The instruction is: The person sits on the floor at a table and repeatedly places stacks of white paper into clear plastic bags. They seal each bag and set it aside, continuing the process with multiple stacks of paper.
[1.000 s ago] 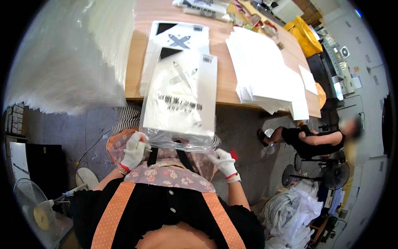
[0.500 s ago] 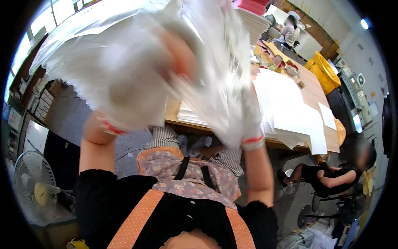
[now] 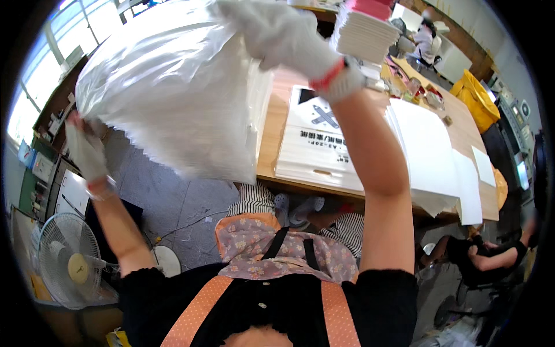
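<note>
A thick pile of clear plastic bags (image 3: 167,98) hangs over the table's left front side, its lower edge ragged and blurred. My left hand (image 3: 87,153), in a white glove with a red cuff band, holds the pile at its outer left corner; the fingertips partly show. My gloved right hand (image 3: 283,43) reaches across to the far upper edge of the pile, its fingers closed on the plastic and somewhat blurred. To the right of the pile lies a stack of printed plastic bags (image 3: 315,147) with black marks and a handle slot.
White sheets (image 3: 428,150) fan over the right side of the wooden table (image 3: 462,124). A tall paper stack (image 3: 364,34) stands at the back, near small jars. A fan (image 3: 69,251) stands at left. One person (image 3: 480,254) sits at right, another (image 3: 425,46) farther back.
The plastic bags have moved left, uncovering the printed stack. My left hand has swung out to the left, and my right hand has risen up and to the left across the table.
</note>
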`<state>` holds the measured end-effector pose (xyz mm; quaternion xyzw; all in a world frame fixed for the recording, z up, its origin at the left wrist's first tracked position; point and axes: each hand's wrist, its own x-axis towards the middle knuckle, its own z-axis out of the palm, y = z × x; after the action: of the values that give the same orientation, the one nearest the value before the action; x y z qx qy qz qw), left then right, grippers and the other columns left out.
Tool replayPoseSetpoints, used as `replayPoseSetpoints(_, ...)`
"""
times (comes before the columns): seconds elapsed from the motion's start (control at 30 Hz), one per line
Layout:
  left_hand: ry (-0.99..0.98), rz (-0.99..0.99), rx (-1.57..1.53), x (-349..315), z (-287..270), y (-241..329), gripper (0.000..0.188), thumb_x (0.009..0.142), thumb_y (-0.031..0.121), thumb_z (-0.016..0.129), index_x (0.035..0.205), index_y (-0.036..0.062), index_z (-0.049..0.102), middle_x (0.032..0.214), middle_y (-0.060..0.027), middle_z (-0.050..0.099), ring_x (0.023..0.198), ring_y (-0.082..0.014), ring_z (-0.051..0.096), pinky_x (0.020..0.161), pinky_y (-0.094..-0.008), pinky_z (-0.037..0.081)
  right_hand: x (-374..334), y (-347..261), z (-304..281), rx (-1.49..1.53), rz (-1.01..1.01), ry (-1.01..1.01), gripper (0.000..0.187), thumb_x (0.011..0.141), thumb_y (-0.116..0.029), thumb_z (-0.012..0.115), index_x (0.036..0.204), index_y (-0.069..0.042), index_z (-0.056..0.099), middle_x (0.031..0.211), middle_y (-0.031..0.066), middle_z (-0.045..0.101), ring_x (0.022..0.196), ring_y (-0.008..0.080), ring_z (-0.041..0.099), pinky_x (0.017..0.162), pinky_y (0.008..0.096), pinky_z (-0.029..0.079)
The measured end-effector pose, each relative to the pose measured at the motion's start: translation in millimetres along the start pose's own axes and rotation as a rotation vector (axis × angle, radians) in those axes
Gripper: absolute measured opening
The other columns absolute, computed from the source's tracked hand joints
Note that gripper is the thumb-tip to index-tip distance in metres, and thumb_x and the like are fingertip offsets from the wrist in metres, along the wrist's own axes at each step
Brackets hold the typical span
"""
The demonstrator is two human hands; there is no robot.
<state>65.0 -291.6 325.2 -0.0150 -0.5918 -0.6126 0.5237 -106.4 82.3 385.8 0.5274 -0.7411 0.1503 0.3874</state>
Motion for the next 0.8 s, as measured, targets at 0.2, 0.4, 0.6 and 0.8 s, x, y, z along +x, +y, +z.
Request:
replayPoseSetpoints(0.2,-0.576,-0.666,0.291,-246.3,91.4,-131.7,0.014,0.093,0.013,0.047,0.092,0.0031,0.058,0.080,-0.0047,0.059,0.076,-0.0156,0.058,0.069,-0.0310,0.048,-168.2,-135.5,28.5,0.933,0.144,-0.491,0.028,0.092,-0.034,0.051,0.108,-0.012,0.061,0.079,0.0126,0.062,0.071,0.0303,0.062,0.062,0.0379,0.049)
replayPoseSetpoints(0.4,-1.208,-0.107,0.402,-358.5,235.3,-198.8,0.019,0.084,0.020,0.059,0.095,0.0042,0.061,0.092,-0.0106,0.061,0.084,-0.0290,0.058,0.077,-0.0413,0.047,-339.2,-183.3,70.4,0.971,0.801,-0.615,0.036,0.094,-0.038,0.047,0.112,-0.009,0.061,0.097,0.0146,0.066,0.088,0.0320,0.064,0.078,0.0379,0.051)
replayPoseSetpoints(0.6,-1.554,-0.089,0.801,-369.9,307.8,-251.0,0.024,0.085,0.033,0.057,0.094,0.0127,0.066,0.107,-0.0078,0.059,0.104,-0.0252,0.050,0.090,-0.0398,0.040,-393.4,-170.3,28.2,0.948,1.260,-0.423,0.035,0.096,-0.027,0.049,0.115,0.000,0.060,0.085,0.0092,0.066,0.072,0.0151,0.062,0.067,0.0273,0.051)
replayPoseSetpoints(0.8,-1.553,-0.433,0.520,-336.7,311.4,-250.5,0.030,0.090,0.035,0.050,0.097,0.0101,0.064,0.080,-0.0116,0.066,0.077,-0.0246,0.064,0.067,-0.0366,0.049,-401.9,-117.8,46.4,1.203,1.706,-0.219,0.034,0.093,-0.028,0.055,0.110,0.000,0.061,0.076,0.0031,0.062,0.061,0.0079,0.055,0.055,0.0231,0.046)
